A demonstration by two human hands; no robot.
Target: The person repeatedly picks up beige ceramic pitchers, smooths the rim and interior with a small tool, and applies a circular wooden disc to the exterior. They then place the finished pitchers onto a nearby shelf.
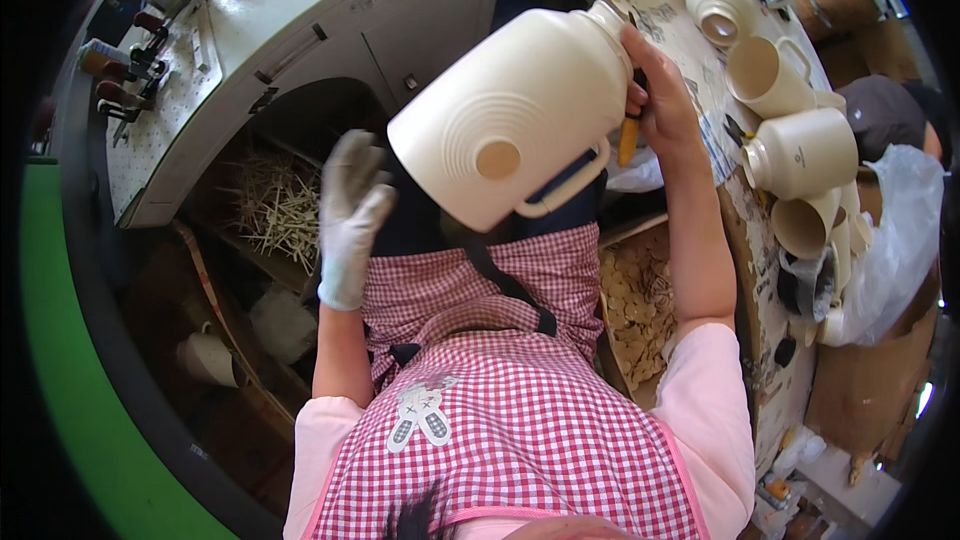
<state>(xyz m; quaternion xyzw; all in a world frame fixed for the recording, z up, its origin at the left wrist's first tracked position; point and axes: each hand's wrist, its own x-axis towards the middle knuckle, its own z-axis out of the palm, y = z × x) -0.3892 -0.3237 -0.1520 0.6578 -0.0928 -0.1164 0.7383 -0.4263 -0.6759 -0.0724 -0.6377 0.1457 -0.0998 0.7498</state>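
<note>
A cream plastic jug [520,115] with a side handle is held tilted in front of me, its ringed round base facing the camera. My right hand [655,90] grips it at the neck end and also has a small yellow-handled tool [627,140] tucked in its fingers. My left hand [350,215], in a white glove, is raised with its fingers spread just left of the jug's base; it holds nothing, and I cannot tell whether it touches the jug. I wear a red-checked apron [500,410].
Several more cream jugs [795,150] stand and lie on the paper-covered bench at the right. A box of tan trimmings [640,310] sits below it. At the left are a grey machine housing [300,30], straw-like scraps [275,205] and red-handled tools [120,70]. Another person's dark cap [880,110] shows at the far right.
</note>
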